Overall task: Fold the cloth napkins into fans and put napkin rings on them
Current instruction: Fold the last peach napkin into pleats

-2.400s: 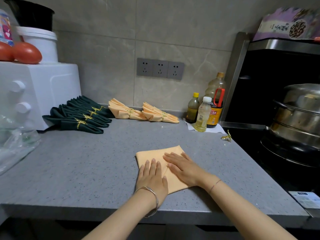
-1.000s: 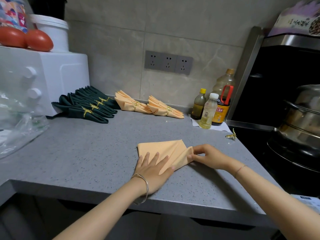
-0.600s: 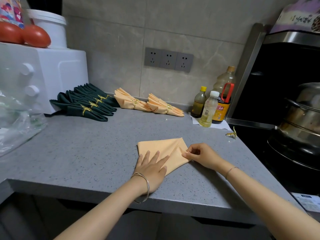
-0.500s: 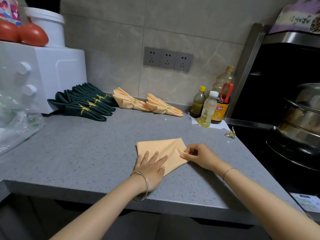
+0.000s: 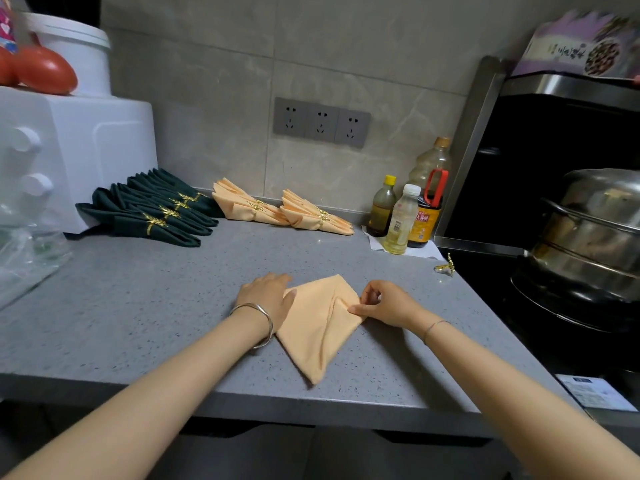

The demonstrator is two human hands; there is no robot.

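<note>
Since half a second ago, the left hand (image 5: 268, 296) has gone from the near part of the cloth to its far left edge, and the near point of the peach napkin (image 5: 318, 332) is now uncovered.

From the head camera, this napkin lies flat on the grey countertop (image 5: 138, 306), near the front edge, folded to a kite shape with its tip toward the person. The left hand rests on the left edge with straight fingers, I think to keep the cloth from sliding. The right hand (image 5: 384, 304) is well apart from it, at the right corner, where thumb and forefinger pinch a small ridge of cloth. I judge this to be the beginning of a pleat, so the fan is at an early stage.

At the wall lie the green fans (image 5: 152, 216) and two peach fans (image 5: 256, 211), each already with a gold ring. One loose ring (image 5: 446, 266) waits at the right edge of the countertop, near the right hand, probably for this napkin. If the left hand lifts too early, the pleat may pull the whole cloth.
</note>
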